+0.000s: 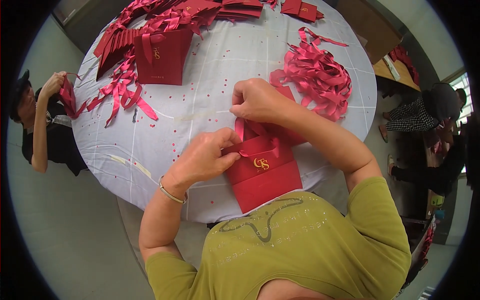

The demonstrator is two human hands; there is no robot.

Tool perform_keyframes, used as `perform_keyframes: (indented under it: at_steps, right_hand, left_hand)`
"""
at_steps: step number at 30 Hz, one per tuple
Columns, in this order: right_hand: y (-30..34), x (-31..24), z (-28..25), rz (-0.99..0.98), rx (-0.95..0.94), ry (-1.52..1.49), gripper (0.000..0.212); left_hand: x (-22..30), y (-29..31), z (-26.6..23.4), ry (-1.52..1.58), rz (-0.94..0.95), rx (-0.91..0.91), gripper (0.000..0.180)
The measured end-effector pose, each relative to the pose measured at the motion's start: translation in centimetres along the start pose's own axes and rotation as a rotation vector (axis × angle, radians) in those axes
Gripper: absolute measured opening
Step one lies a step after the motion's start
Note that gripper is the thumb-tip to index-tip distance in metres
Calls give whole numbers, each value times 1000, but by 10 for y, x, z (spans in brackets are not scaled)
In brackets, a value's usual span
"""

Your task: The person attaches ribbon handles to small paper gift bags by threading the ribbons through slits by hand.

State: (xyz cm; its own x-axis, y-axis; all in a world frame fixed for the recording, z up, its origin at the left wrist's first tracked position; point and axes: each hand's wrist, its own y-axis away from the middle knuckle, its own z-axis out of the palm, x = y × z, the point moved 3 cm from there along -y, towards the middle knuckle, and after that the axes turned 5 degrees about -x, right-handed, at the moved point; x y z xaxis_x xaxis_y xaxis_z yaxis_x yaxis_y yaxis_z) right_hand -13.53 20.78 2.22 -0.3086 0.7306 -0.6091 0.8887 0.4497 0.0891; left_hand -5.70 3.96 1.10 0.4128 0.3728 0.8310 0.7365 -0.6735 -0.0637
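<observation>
A red paper gift bag (265, 182) with gold lettering lies flat at the table's near edge, its opening away from me. My left hand (205, 155) pinches the bag's top left corner between thumb and fingers. Just beyond the opening, my right hand (257, 101) is closed, thumb against fingers, at the upper end of a pink-red ribbon (240, 129) that runs down to the bag. More ribbon loops across the bag's top edge. Another red bag (289, 94) lies partly hidden under my right hand and forearm.
A heap of pink-red ribbons (320, 75) lies at the right of the round, white-covered table (205, 107). Stacked red bags (162, 57) and more ribbons fill the far left. At the left edge, a co-worker (50, 120) holds a red bag; other people are at the right.
</observation>
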Motion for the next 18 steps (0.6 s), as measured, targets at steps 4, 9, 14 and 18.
perform_keyframes:
  at_steps: [4,9,14,18]
  right_hand:
    - [-2,12,4,-32,63,-190,20]
    - [-6,15,13,-89,168,-228,19]
    - [-23,31,11,-71,384,-114,21]
    - [-23,30,12,-38,392,-118,22]
  left_hand:
    - [3,-1,1,26,-12,-7,24]
    - [-1,-3,5,45,-57,-53,23]
    - [0,-6,7,-6,-65,-95,24]
    - [-7,-8,8,13,-136,-129,24]
